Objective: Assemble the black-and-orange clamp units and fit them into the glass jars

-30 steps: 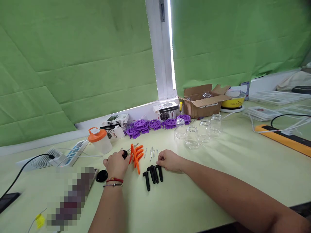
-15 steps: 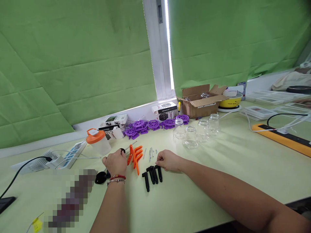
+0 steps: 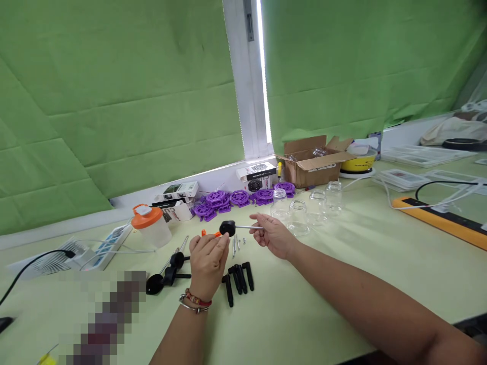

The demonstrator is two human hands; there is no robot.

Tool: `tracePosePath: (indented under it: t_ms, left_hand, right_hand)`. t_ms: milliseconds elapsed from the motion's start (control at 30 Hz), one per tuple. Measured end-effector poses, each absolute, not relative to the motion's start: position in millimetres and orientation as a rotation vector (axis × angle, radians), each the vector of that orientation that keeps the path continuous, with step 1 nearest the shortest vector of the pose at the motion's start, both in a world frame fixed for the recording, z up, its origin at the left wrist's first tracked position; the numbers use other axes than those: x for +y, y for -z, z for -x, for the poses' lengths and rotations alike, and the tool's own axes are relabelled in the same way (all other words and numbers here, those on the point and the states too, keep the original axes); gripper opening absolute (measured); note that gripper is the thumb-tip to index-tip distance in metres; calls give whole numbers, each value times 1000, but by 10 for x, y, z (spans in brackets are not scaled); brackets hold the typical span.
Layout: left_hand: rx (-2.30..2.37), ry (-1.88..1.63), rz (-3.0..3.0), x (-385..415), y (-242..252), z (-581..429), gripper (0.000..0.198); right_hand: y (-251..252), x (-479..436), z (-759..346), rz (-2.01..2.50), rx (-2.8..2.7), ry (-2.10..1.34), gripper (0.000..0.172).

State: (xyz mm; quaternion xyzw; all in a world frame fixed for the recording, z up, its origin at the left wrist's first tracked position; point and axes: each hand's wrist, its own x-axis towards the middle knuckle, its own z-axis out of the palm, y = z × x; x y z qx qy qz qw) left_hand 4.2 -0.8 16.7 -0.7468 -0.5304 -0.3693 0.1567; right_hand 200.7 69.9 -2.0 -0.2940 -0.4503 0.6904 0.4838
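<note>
Pale table (image 3: 297, 319) | right grip (image 3: 278, 236) pinching metal rod (image 3: 244, 227) | black disc (image 3: 227, 228) touching left grip (image 3: 209, 264) — hold unclear

"CU" legible on left box (image 3: 178, 212), rest of that word unclear; lettering on middle box (image 3: 259, 177) and yellow tub (image 3: 359, 163) too small to read

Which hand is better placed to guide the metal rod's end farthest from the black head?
Probably the right hand: it is at that end of the metal rod. The left hand is at the black head.
</note>
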Motion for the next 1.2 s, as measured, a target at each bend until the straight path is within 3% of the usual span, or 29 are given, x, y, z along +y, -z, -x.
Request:
tracePosePath:
  t_ms: [167, 300, 367, 467, 600, 733, 900, 1033, 1200]
  left_hand:
    - [-1604, 1244, 2164, -8, -164, -53, 20]
    - [-1953, 1868, 2167, 6, -149, 24, 50]
    - [-2207, 2183, 2210, 31, -150, 41, 55]
    - [-2329, 2515, 2149, 100, -170, 84, 40]
    - [-1991, 2953, 1296, 202, -204, 260, 25]
    - [-1825, 2946, 820, 251, -188, 429, 27]
    - [-1848, 2863, 960, 248, -146, 404, 31]
    - [-1835, 2888, 977, 252, -123, 377, 32]
    - [-1914, 2944, 1017, 258, -97, 354, 31]
  right_hand:
    - [48, 713, -2001, 696, -1181, -1655, 41]
    - [35, 686, -1912, 708, -1277, -1612, 38]
    - [10, 670, -1835, 721, -1389, -1601, 35]
    - [-40, 656, -1674, 748, -1528, -1557, 32]
    - [-100, 618, -1412, 1039, -1570, -1326, 38]
    - [-94, 470, -1098, 1380, -2231, -871, 38]
    - [-16, 332, -754, 1507, -2479, -609, 24]
    - [-54, 396, -786, 1671, -2282, -730, 9]
    - [-213, 544, -1294, 1384, -1831, -1262, 21]
